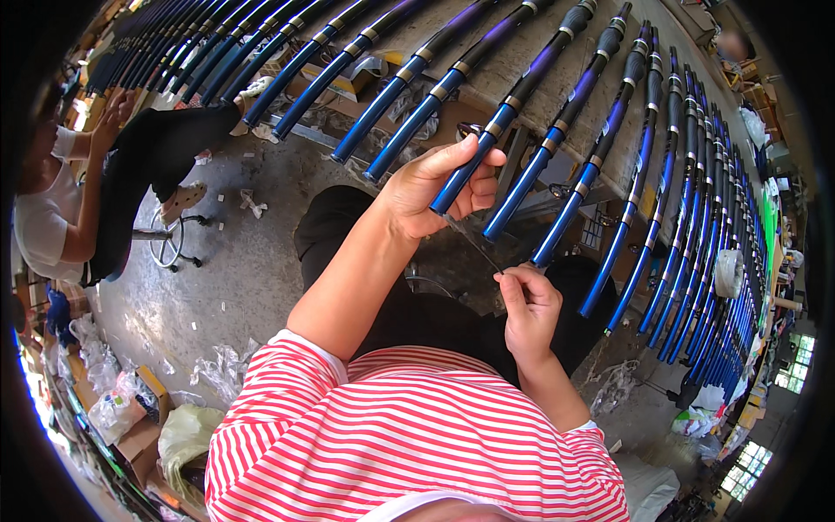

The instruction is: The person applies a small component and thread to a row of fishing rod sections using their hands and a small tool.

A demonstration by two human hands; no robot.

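Note:
My left hand [445,184] wraps round the blue butt end of a fishing rod [526,83], its thumb lying along the top. The rod slants away from me over the bench edge. From its open end runs a thin dark strip [476,243], and my right hand [529,306] pinches the other end between thumb and fingertips. Whether the strip reaches inside the rod cannot be made out. Right beside my left hand, another blue fishing rod [531,172] sticks out over the edge.
Many similar rods [642,170] lie side by side along the bench [567,78], butts overhanging towards me. A white roll [728,273] sits among those at right. At left, another person [65,204] sits near a wheeled stool [165,244]. Plastic bags [117,409] and cardboard lie lower left.

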